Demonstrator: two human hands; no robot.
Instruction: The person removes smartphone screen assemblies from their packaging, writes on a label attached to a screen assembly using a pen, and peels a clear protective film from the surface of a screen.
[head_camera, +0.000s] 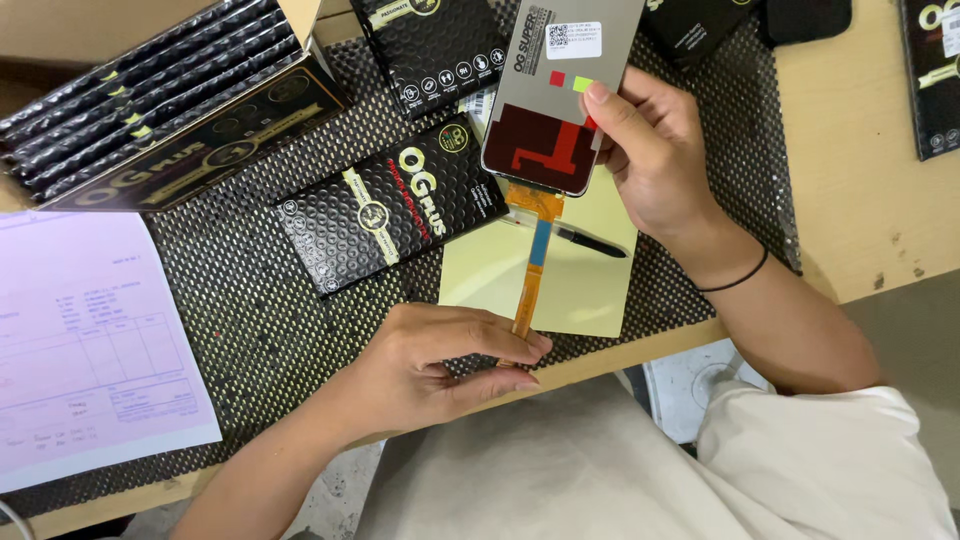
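Two hands grip one screen part: the right hand (655, 160) holds the screen (555, 90) up top, the left hand (430, 365) pinches its orange ribbon (530, 275) hanging straight down between them.

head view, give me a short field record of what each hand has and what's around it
right hand: holds a grey phone screen panel upright by its edge
left hand: fingers pinch the end of the orange flex ribbon hanging from the panel
under the panel: pale yellow sheet with a black pen on it
surface: black mesh mat on a wooden table
nearby: black flat box, open carton of the same boxes, printed paper form
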